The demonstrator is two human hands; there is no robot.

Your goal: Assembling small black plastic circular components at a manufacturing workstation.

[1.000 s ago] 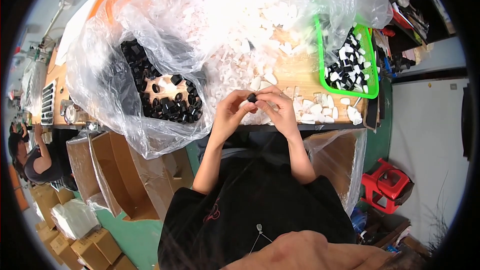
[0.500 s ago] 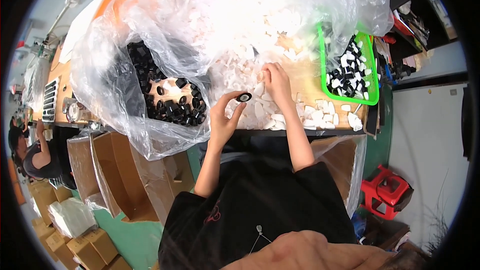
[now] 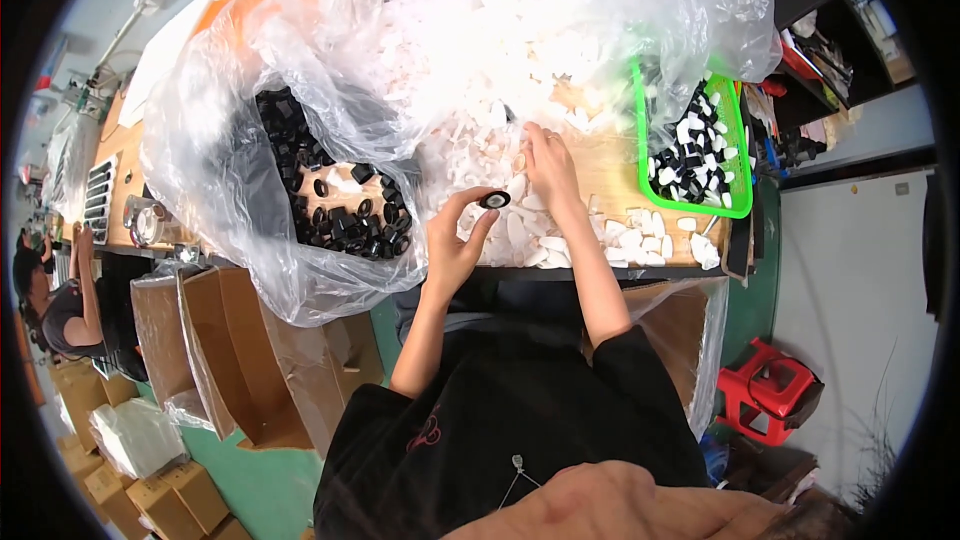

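Between the thumb and forefinger of my left hand [image 3: 455, 240] is a small round black cap [image 3: 495, 200] with a pale centre, held above the bench. My right hand [image 3: 552, 168] reaches into a heap of white plastic pieces [image 3: 475, 155], its fingers pinched together. Whatever they grip is too small to make out. Some flat oval white pieces [image 3: 640, 238] lie near the bench's front edge, right of my right forearm. On the left, loose black caps [image 3: 365, 225] lie in the mouth of a clear plastic bag [image 3: 215, 190].
A green basket [image 3: 645, 165] of mixed black and white parts stands at the right. Clear plastic sheeting [image 3: 700, 0] drapes over the far side. Below the bench are open cardboard boxes [image 3: 235, 350] and a red stool [image 3: 768, 395]. Another person [image 3: 75, 305] works at far left.
My left hand has shifted slightly right and down, and the cap's pale centre shows more fully. My right hand has moved slightly, still at the white heap.
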